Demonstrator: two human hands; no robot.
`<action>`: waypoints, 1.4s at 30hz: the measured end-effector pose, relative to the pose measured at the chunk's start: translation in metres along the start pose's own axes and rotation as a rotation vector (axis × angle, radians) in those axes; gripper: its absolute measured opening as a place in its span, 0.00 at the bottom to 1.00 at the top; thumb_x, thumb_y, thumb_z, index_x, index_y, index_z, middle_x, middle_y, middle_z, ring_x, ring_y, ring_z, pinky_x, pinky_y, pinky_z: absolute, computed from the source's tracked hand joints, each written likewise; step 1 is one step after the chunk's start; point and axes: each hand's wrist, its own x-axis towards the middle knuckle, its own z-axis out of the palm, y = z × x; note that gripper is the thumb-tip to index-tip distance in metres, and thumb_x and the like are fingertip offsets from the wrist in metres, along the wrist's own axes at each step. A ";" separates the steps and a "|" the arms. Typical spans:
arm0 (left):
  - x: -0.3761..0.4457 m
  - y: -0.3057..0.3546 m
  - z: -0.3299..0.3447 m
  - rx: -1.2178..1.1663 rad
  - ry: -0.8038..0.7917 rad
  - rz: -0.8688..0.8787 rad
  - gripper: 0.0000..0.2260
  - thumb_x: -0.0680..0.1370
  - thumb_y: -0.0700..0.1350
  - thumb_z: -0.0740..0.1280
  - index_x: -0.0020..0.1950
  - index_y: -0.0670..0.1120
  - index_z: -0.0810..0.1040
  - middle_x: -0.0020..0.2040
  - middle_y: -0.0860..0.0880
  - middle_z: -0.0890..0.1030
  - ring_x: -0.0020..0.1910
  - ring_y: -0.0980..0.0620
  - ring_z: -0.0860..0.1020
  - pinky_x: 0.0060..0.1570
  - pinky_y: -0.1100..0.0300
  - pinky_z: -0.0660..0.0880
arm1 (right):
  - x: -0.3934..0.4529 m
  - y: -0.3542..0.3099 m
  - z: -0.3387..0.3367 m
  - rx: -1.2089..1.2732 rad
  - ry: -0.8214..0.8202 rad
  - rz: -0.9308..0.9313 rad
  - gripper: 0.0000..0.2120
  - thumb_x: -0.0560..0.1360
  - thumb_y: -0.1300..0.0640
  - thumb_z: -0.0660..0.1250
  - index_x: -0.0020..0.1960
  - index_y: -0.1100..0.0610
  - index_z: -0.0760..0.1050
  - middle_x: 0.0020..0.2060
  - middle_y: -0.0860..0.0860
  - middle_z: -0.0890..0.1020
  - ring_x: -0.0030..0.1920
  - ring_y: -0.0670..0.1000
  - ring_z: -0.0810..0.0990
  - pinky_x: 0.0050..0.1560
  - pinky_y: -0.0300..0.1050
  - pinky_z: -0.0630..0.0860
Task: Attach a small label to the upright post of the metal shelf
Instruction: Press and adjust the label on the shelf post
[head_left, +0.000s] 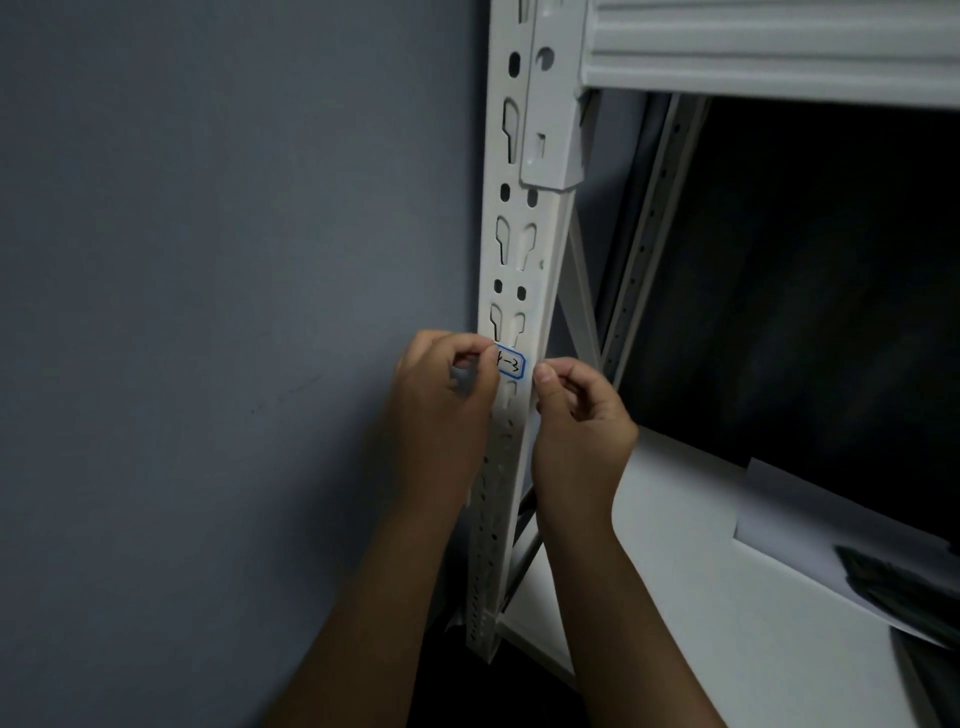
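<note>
Grey wall (208, 312); label (511, 365) crosswise (seemingly) on post (511, 249).

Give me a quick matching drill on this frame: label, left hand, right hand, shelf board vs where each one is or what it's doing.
Column 1:
1. label
2. left hand
3. right hand
4. shelf board

Column 2:
A. at the right edge of the upright post, fingers curled, beside the label
B. white with a blue border and handwriting, on the post's front face
C. flat white surface, lower right, with a paper sheet on it
D. pinches the label's left end

Pairs: 1-B, 2-D, 3-A, 4-C
</note>
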 end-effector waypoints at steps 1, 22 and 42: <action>0.002 0.000 -0.001 -0.024 -0.018 -0.012 0.02 0.75 0.40 0.69 0.43 0.47 0.79 0.43 0.53 0.76 0.43 0.51 0.78 0.39 0.70 0.74 | 0.000 0.000 0.000 -0.002 0.002 -0.001 0.02 0.75 0.65 0.67 0.45 0.63 0.79 0.35 0.51 0.80 0.35 0.38 0.80 0.34 0.29 0.75; 0.001 -0.008 -0.004 0.115 -0.048 0.092 0.05 0.76 0.45 0.67 0.47 0.45 0.80 0.46 0.52 0.76 0.47 0.51 0.76 0.39 0.64 0.75 | 0.000 0.000 0.000 0.001 -0.003 -0.008 0.02 0.75 0.66 0.68 0.44 0.63 0.79 0.35 0.50 0.81 0.35 0.39 0.81 0.36 0.30 0.76; 0.005 -0.002 0.001 0.279 -0.015 0.154 0.02 0.72 0.40 0.67 0.41 0.44 0.75 0.41 0.51 0.74 0.40 0.55 0.72 0.31 0.72 0.59 | -0.001 0.004 0.002 -0.019 0.017 -0.001 0.02 0.75 0.64 0.68 0.45 0.60 0.79 0.39 0.53 0.82 0.40 0.43 0.82 0.40 0.34 0.78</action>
